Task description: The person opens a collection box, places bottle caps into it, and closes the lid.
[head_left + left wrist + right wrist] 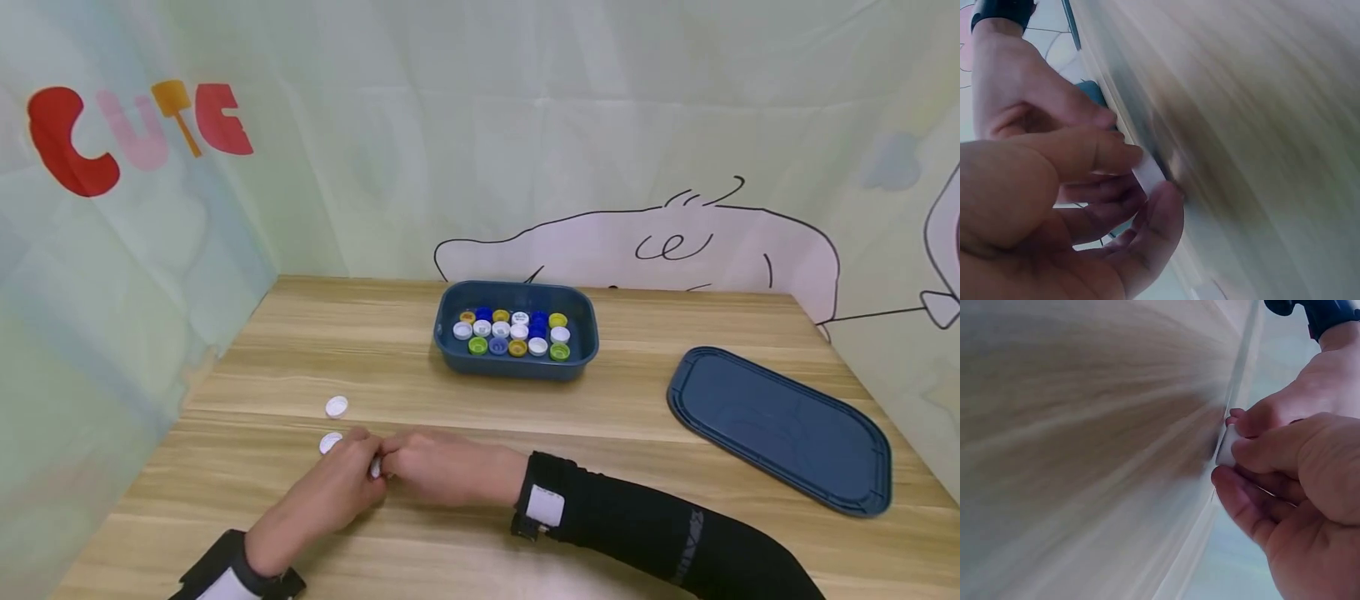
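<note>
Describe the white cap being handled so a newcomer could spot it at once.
On the wooden table, look near the front left, where the left hand and right hand meet. The white cap sits pinched between their fingers, unlike the two loose white caps lying flat just beyond.

Tub point(516, 363) behind hands, lid point(780, 427) right, caps point(337, 407) left

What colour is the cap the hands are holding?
White. The cap shows best in the right wrist view, pinched between both hands' fingers.

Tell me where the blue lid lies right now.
In the head view, the blue lid lies flat on the wooden table's right side, right of the blue tub of bottle caps.
</note>
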`<state>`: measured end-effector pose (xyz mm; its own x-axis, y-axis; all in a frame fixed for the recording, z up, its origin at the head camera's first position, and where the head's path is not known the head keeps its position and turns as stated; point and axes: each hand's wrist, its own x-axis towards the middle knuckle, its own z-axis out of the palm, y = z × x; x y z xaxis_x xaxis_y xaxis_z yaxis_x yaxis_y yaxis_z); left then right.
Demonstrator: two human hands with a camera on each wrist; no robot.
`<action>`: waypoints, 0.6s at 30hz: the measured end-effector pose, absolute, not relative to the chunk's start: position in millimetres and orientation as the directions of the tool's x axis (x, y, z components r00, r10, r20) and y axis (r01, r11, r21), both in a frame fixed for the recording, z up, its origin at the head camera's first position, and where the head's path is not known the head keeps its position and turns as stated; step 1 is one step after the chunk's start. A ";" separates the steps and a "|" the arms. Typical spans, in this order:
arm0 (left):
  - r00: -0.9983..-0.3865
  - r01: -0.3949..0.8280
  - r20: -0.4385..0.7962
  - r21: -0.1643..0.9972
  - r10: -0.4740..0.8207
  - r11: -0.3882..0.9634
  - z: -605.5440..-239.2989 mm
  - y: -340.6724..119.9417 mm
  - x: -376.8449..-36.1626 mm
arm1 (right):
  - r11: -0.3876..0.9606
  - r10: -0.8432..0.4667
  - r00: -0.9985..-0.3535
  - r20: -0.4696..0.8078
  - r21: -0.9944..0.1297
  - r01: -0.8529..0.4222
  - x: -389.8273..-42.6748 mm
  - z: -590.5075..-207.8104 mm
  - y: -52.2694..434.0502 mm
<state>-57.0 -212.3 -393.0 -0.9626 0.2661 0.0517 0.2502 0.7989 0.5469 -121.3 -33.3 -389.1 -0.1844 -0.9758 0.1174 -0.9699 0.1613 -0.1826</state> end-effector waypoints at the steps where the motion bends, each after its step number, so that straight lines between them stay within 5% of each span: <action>1: -0.961 0.255 0.055 0.553 0.270 0.793 -393.3 -210.4 -57.3 | 0.160 -0.973 -0.189 0.132 -0.209 -0.965 -121.9 -389.7 -32.3; 11: -0.940 0.336 0.157 0.588 0.304 0.736 -371.6 -197.6 -71.6 | 0.218 -0.920 -0.308 0.242 -0.338 -0.916 -132.6 -377.9 -10.3; 18: -0.966 0.257 0.152 0.664 0.209 0.703 -348.9 -179.7 -105.4 | 0.292 -0.836 -0.434 0.334 -0.399 -0.869 -156.0 -361.8 13.7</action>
<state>-105.4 -179.7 -348.9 -0.9659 0.2094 0.1520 0.2568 0.7025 0.6637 -156.0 13.7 -361.8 -0.4342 -0.8364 0.3345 -0.8694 0.2918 -0.3987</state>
